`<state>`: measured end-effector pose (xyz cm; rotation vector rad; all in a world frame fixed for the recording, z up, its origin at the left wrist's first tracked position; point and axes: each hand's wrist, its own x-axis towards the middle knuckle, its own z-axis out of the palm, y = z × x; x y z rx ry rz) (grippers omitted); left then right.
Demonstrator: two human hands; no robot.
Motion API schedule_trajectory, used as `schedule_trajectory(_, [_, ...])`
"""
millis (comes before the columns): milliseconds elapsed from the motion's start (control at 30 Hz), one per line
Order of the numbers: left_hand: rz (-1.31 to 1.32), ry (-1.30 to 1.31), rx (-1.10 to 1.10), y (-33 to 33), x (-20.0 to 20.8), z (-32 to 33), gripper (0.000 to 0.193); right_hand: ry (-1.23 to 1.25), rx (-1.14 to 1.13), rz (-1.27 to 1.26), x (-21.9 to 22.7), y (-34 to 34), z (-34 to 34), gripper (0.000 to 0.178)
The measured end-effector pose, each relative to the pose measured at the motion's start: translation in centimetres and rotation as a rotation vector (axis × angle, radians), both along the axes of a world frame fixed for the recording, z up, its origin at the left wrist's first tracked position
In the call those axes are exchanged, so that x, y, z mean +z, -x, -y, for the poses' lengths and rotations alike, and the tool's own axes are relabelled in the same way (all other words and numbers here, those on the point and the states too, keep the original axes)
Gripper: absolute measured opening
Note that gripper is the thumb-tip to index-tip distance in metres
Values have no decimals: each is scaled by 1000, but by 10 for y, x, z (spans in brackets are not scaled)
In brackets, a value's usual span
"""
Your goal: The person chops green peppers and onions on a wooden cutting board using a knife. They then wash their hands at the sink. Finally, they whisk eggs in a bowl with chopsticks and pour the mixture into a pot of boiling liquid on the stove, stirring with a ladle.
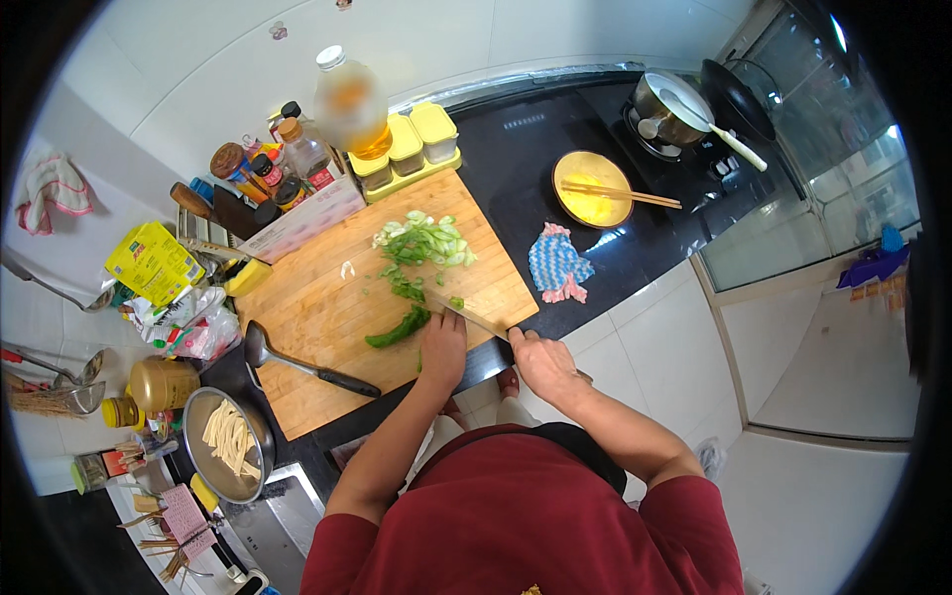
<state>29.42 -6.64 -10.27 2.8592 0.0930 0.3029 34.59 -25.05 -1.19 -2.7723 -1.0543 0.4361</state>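
Note:
On the wooden cutting board (312, 317), my left hand (443, 349) is closed with its fingertips at the cut end of a long green pepper (397, 328). My right hand (544, 363) grips a kitchen knife (479, 320) by its handle near the board's front right corner. Its blade points left, past my left fingertips. Small cut bits of green pepper (403, 285) lie just beyond the blade. Farther back is a heap of sliced pale-and-green vegetable (426, 242). A spatula (307, 366) with a black handle rests on the board's left part.
A yellow bowl (593, 171) of beaten egg with chopsticks and a blue-pink cloth (560, 264) lie right of the board. A pot (669, 107) stands on the stove. Seasoning boxes (407, 144) and bottles line the back. A metal bowl (256, 426) with pale strips sits left.

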Motion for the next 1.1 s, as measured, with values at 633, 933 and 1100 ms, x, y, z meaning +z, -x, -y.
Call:
schedule_trajectory(633, [-1, -245, -108, -9, 3, 11, 38, 42, -139, -85, 2, -8, 8, 15])
schedule_trajectory(933, [-177, 134, 121, -26, 20, -2, 26, 2, -159, -123, -2, -10, 12, 14])
schedule_trajectory(1100, [-77, 189, 3, -18, 21, 3, 26, -9, -155, -156, 0, -14, 9, 17])
